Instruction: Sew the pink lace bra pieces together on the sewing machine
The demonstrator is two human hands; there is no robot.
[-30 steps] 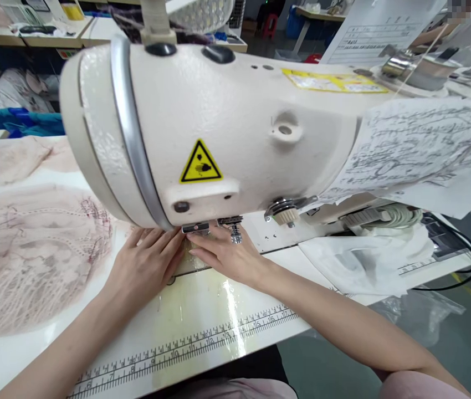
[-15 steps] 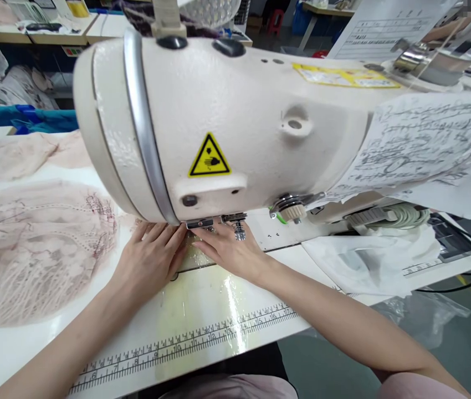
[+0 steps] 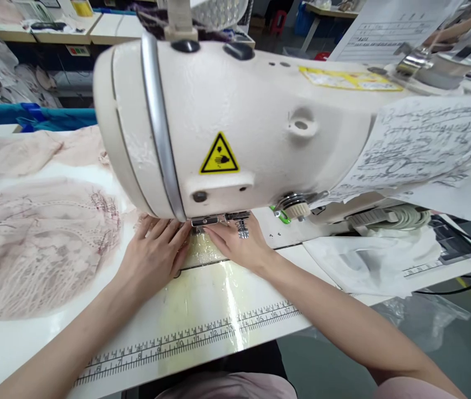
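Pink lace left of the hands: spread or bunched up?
Spread: the lace lies broad and mostly flat on the table, its pattern showing. Can't tell whether it's doubled.

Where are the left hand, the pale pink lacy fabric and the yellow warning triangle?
Left hand (image 3: 151,253): head view, back of the hand.
Pale pink lacy fabric (image 3: 46,249): head view, middle of the large piece.
Yellow warning triangle (image 3: 220,157): head view, centre of the sticker.

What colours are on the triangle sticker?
Yellow and black; the triangle sticker shows best in the head view.
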